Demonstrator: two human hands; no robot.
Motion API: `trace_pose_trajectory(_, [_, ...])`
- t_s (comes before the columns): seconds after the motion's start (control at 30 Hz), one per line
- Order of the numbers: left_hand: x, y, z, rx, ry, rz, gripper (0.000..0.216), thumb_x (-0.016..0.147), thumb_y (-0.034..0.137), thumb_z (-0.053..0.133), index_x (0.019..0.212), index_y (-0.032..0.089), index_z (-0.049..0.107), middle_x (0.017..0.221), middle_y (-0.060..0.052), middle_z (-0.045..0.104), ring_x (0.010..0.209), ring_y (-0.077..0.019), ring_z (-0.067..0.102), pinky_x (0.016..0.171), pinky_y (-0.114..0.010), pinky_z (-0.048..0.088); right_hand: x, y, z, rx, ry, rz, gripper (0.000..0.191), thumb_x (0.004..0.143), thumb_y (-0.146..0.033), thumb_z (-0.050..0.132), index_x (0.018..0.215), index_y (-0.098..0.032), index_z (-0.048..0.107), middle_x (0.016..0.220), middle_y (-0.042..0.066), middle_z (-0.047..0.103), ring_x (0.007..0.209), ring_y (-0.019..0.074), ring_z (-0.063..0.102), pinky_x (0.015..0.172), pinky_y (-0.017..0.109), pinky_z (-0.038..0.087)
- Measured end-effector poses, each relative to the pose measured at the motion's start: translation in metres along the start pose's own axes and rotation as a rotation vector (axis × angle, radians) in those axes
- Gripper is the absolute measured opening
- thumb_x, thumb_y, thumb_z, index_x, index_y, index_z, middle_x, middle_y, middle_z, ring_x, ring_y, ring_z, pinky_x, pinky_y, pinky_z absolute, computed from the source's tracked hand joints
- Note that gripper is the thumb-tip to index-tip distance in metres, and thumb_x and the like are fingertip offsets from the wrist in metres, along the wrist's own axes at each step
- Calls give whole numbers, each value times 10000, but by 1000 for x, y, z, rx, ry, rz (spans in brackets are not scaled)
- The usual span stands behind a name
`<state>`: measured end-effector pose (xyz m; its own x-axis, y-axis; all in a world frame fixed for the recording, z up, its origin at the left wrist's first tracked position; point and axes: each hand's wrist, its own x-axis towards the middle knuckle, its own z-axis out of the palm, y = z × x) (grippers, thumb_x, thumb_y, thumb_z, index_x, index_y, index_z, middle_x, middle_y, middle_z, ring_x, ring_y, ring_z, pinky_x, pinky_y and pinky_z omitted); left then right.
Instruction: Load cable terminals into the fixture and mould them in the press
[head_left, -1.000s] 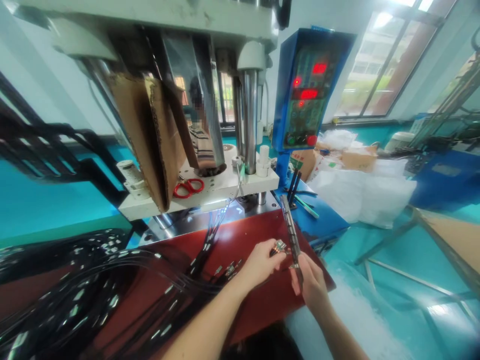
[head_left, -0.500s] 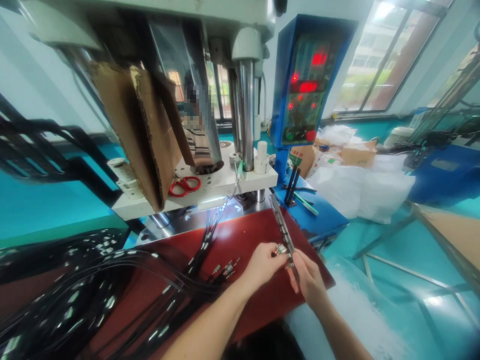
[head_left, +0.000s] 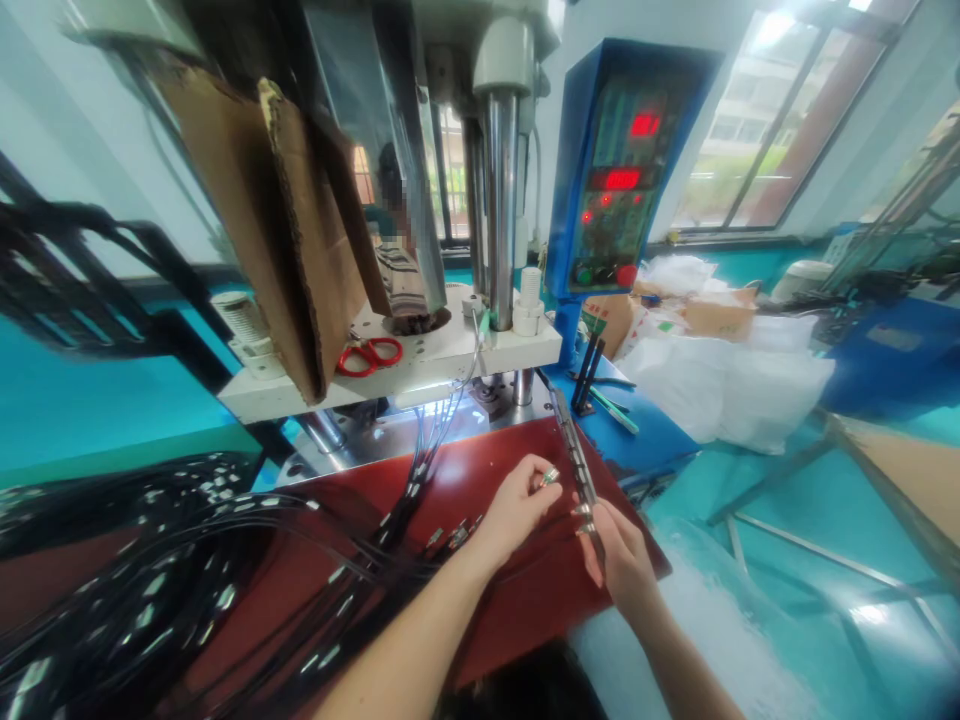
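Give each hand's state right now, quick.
Left hand: closed, pinching small metal pieces.
Right hand: closed on the near end of a long bar.

On the left of the table [head_left: 555,570], a heap of wires [head_left: 172,560]. Just right of the heap, on the table, some bits [head_left: 457,536]. Further right, over the table, the left grip [head_left: 517,510] around a piece [head_left: 550,478]. Right of that, the right grip [head_left: 621,545] around a bar [head_left: 572,442]. Behind the table, a machine [head_left: 465,365]. On the machine, cardboard [head_left: 236,190], with scissors [head_left: 358,369] just to its right. Right of the machine, a control box [head_left: 626,175]. Below the box, a shelf [head_left: 664,445] with a tool [head_left: 615,411] on it. Behind the shelf, to the right, bags [head_left: 739,390].
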<state>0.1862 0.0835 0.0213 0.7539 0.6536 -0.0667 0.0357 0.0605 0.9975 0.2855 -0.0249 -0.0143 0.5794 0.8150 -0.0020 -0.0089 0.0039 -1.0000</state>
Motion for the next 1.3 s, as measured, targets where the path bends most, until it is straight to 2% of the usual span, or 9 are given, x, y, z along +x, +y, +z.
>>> trace_pose_trajectory(0.17, [3,-6,-3,-150,-127,-185,260,652,326,605,681,183,390,456,83,395,363,-37,287,357,-165,183,-2,2,-2,18,-28,17,328,827,-516,442,783,-195,486,345,-88,355,271,78,294,291,196,212])
trace_pose_trajectory(0.4, [3,-9,-1,-193,-109,-169,256,632,293,612,748,173,418,571,66,438,401,-33,323,364,-163,190,-2,1,-4,-20,-84,-20,322,858,-479,410,754,-184,486,361,-75,386,289,73,314,307,196,220])
trace_pose_trajectory(0.53, [2,-7,2,47,20,-50,147,669,266,543,712,168,442,609,52,450,489,-59,364,452,-185,264,-1,1,-5,-13,-76,5,334,856,-487,409,879,-169,509,367,-82,386,288,76,309,304,197,215])
trace_pose_trajectory(0.6, [1,-7,4,253,107,70,103,684,243,511,655,159,461,618,39,472,564,-79,398,533,-201,303,-1,2,-5,-6,-60,10,338,849,-495,416,860,-170,510,358,-84,376,282,76,300,297,198,214])
trace_pose_trajectory(0.67, [1,-7,5,354,103,113,128,699,241,483,608,153,460,601,38,465,597,-91,400,569,-210,307,-1,2,-4,0,-59,-3,330,845,-495,423,802,-178,501,351,-83,370,281,76,303,297,199,220])
trace_pose_trajectory(0.83, [0,-11,5,255,-10,29,175,688,279,506,584,148,452,568,51,410,568,-85,365,540,-204,286,0,5,-5,-8,-107,-51,313,860,-468,410,788,-174,493,341,-84,374,279,77,301,311,207,216])
trace_pose_trajectory(1.0, [0,-10,6,301,-6,63,238,710,303,482,538,140,468,539,41,402,562,-91,362,543,-210,280,-1,4,-6,-25,-109,-66,306,879,-449,393,835,-166,499,351,-87,380,288,78,305,320,204,230])
trace_pose_trajectory(1.17, [2,-12,6,130,-57,-87,190,666,286,505,552,133,514,486,54,372,482,-69,305,489,-201,249,-2,5,-6,-40,-133,-71,311,885,-438,389,900,-149,506,362,-89,377,299,75,307,327,201,227])
trace_pose_trajectory(1.3, [4,-14,4,110,-51,-145,140,633,241,502,539,140,525,418,70,332,422,-57,259,448,-196,214,-2,5,-6,-56,-121,-53,340,869,-455,407,920,-140,522,358,-88,370,298,75,302,316,197,229])
